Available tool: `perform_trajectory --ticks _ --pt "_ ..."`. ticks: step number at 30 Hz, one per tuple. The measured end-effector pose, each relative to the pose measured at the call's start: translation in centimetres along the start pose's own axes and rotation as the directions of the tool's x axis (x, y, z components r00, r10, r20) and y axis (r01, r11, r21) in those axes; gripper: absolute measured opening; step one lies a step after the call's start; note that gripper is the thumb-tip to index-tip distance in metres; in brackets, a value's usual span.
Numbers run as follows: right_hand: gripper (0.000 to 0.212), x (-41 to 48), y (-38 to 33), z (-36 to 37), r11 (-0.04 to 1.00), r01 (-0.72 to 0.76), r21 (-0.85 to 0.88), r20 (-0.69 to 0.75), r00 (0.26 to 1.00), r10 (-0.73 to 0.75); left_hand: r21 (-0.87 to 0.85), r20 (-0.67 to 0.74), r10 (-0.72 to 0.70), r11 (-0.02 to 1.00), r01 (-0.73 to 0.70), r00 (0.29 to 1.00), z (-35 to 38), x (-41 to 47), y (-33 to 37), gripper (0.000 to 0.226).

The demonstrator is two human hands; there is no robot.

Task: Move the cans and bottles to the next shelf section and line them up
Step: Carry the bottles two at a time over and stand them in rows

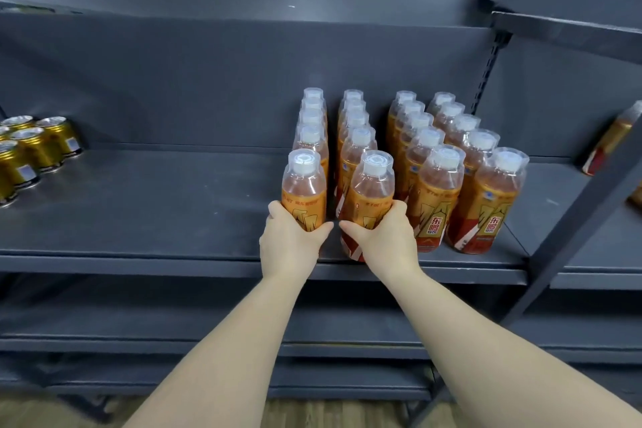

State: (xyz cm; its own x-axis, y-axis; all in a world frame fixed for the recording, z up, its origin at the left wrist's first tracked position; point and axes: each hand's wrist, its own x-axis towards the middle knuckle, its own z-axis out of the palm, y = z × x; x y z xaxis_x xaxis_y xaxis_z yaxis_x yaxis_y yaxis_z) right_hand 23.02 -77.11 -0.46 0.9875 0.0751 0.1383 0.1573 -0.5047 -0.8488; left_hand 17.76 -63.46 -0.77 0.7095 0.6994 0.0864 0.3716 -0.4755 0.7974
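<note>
Head view: left hand point(291, 243) clamped on upright front bottle point(305, 191) of row 1, right hand point(385, 240) clamped on front bottle point(371, 198) of row 2, both near shelf point(139, 219) front edge, long axes vertical, gold cans point(31, 153) far left.

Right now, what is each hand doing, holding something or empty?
Left hand: closed around the front bottle of the leftmost row.
Right hand: closed around the front bottle of the second row.
</note>
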Motion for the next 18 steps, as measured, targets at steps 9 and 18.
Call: perform_trajectory --ticks 9,18 --pt "0.069 0.6 0.3 1.3 0.999 -0.004 0.032 -0.001 1.000 0.004 0.011 0.034 0.017 1.000 -0.018 0.999 0.6 1.1 -0.5 0.081" --pt "0.067 0.4 1.3 1.4 0.999 0.035 -0.006 0.024 0.999 -0.035 0.079 0.050 0.069 0.994 -0.072 0.996 0.6 1.0 -1.2 0.080"
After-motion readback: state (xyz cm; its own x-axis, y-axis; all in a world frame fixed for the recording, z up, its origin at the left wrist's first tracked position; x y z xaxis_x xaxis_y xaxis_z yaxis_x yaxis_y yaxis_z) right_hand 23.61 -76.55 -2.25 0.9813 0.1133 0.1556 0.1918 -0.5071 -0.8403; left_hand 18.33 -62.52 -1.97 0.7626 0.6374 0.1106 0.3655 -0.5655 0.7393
